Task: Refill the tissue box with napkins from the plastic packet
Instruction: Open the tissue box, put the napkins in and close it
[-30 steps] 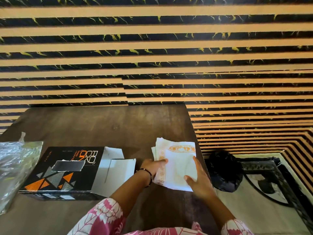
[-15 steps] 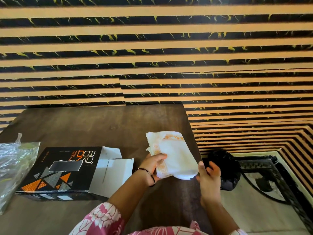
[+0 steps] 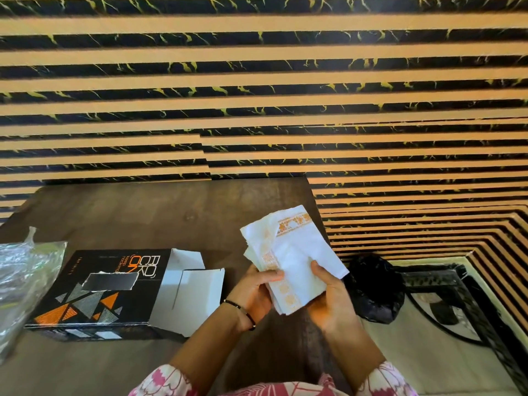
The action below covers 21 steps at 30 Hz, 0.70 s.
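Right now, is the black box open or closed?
Open. The box lies flat on the table, and its white end flaps are folded out on the side near the hands. Whether anything is inside, I cannot tell.

Far half of table (image 3: 171, 212) bare; tissue box (image 3: 108, 290) open flaps (image 3: 194, 295) crowd left; plastic packet (image 3: 25, 281) beyond.

One tissue box (image 3: 94, 292); one plastic packet (image 3: 23, 281); one stack of napkins (image 3: 297, 261), sheet number indeterminable; two hands: left hand (image 3: 254, 292), right hand (image 3: 331, 298); one worktop (image 3: 143, 212); one black bag (image 3: 374, 290).
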Available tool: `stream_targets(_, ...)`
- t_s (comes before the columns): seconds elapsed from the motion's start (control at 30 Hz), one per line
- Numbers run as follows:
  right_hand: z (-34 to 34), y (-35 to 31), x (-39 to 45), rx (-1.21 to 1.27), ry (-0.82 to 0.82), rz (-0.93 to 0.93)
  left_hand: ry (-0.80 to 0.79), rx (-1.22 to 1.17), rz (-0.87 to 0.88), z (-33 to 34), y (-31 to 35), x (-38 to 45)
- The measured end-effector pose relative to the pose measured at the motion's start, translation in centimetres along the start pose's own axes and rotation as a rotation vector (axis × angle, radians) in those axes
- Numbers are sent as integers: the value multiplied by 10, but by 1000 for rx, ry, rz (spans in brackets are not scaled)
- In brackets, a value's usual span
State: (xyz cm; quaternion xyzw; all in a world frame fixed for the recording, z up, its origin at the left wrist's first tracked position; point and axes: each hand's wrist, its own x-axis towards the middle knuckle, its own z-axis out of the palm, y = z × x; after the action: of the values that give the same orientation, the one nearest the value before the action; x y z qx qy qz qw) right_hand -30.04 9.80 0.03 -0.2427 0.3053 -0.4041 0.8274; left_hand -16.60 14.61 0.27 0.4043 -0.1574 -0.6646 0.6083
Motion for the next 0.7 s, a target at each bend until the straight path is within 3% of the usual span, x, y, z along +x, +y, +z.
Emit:
stream_targets(0.2, -18, -30, -5, -49, -36, 94, -185, -90, -189, -21, 20, -16)
stream_targets(0.33, -31, -44, -8, -165, -63, 181, -188, -131, -311, -31, 27, -18)
stream_targets(0.7, -25, -40, -2, -512, 133, 8, -12, 437, -217, -22, 20, -13)
